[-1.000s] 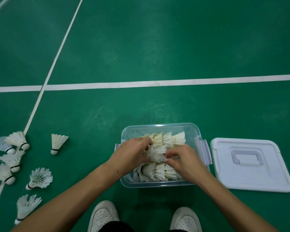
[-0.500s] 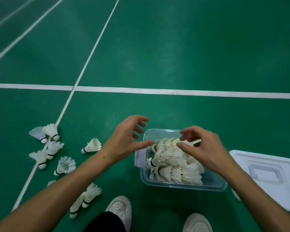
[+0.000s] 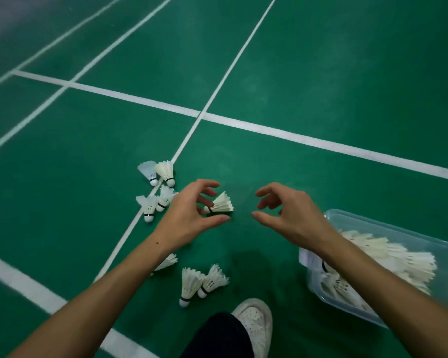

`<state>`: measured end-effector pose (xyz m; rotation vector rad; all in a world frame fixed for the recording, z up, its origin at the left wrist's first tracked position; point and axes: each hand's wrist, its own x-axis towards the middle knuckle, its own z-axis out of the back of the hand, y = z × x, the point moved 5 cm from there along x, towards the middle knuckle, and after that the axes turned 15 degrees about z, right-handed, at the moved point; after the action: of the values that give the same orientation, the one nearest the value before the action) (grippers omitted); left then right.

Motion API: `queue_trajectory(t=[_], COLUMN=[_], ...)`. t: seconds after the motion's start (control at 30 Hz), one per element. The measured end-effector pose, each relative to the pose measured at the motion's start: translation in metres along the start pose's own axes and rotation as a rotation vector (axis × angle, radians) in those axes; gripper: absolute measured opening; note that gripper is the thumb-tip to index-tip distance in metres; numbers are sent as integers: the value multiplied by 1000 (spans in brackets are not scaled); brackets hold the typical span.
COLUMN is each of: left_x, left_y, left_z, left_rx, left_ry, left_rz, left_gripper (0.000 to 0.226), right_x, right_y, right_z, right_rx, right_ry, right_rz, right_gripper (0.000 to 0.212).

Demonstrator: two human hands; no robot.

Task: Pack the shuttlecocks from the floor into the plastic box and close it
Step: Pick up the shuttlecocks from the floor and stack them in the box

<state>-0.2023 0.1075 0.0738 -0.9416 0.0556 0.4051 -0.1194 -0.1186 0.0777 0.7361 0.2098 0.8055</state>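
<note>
Loose white shuttlecocks lie on the green court floor. One shuttlecock [image 3: 221, 204] lies on its side just past my left hand [image 3: 192, 211], whose curved fingers and thumb bracket it without closing on it. My right hand [image 3: 292, 215] hovers to the right of it, fingers loosely curved and holding nothing. A cluster of shuttlecocks [image 3: 157, 188] lies on the white line at the left, and a pair [image 3: 202, 282] lies near my foot. Another shuttlecock [image 3: 167, 263] shows partly under my left forearm. The clear plastic box [image 3: 398, 232], holding several shuttlecocks, stands open at the right edge. Its lid is out of view.
My white shoe [image 3: 256, 324] and dark trouser leg are at the bottom centre, between the pair of shuttlecocks and the box. White court lines cross the floor.
Both hands have left the box and moved left over the floor. The view has swung left, so the box is now at the right edge and the lid is out of sight.
</note>
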Motion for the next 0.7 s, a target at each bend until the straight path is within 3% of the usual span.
queue_trajectory(t=[0.27, 0.5, 0.6, 0.7], left_x=[-8, -21, -33, -36], left_y=[96, 148, 163, 172], left_z=[52, 40, 25, 14], left_rx=[106, 456, 529, 501], left_ry=[-19, 226, 262, 246], left_rz=[175, 374, 444, 447], left_gripper=[78, 118, 142, 147], right_x=[56, 80, 82, 82], right_y=[4, -19, -27, -30], right_z=[-89, -138, -155, -164], right_rx=[-54, -152, -149, -159], right_ry=[184, 219, 267, 257], right_rz=[21, -96, -104, -78], right_gripper=[48, 69, 72, 68])
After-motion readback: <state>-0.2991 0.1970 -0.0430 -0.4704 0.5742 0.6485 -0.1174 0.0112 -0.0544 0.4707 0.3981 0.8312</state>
